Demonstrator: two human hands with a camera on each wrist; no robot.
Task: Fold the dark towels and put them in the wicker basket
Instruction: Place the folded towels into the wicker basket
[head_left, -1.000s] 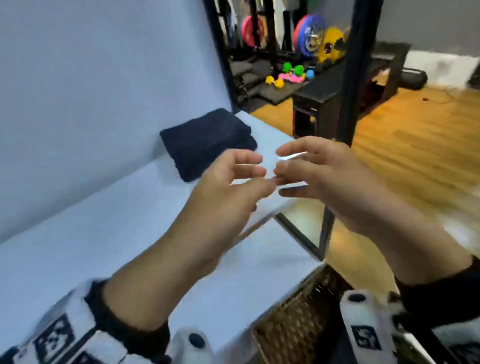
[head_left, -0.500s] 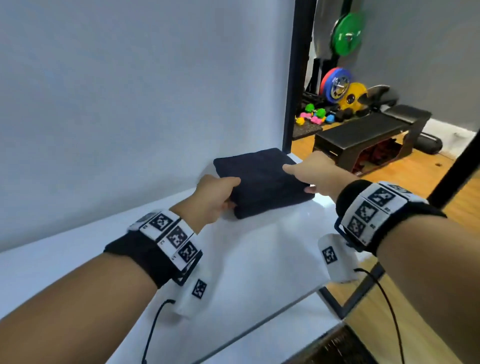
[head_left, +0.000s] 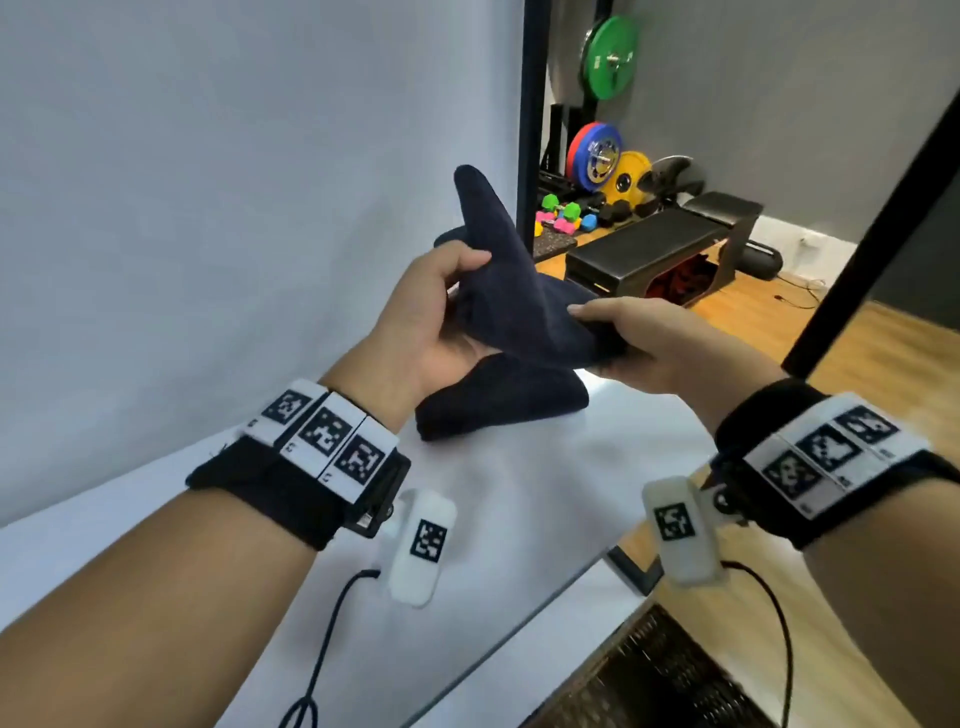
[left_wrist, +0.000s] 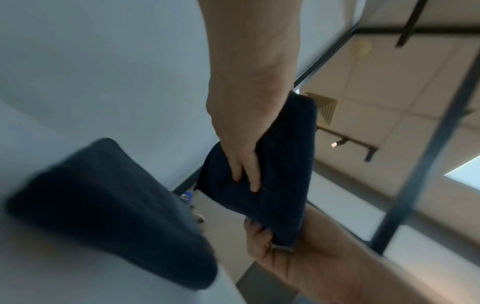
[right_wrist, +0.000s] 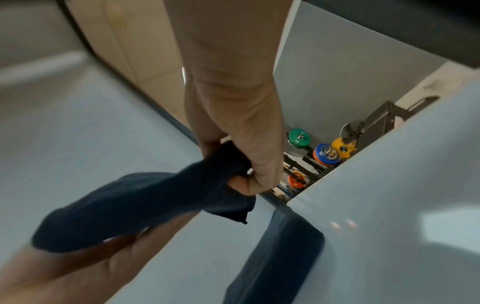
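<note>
**White table, one folded towel on it**

White table (head_left: 519, 499) runs along the pale wall, surface smooth and glossy. Folded dark towel (head_left: 498, 400) lies flat directly on the table, near its far end, close to the wall. Seen from the left wrist, the same towel (left_wrist: 109, 214) sits on the tabletop (left_wrist: 39, 267), blurred. Table's near edge lies well apart from the towel.
</note>
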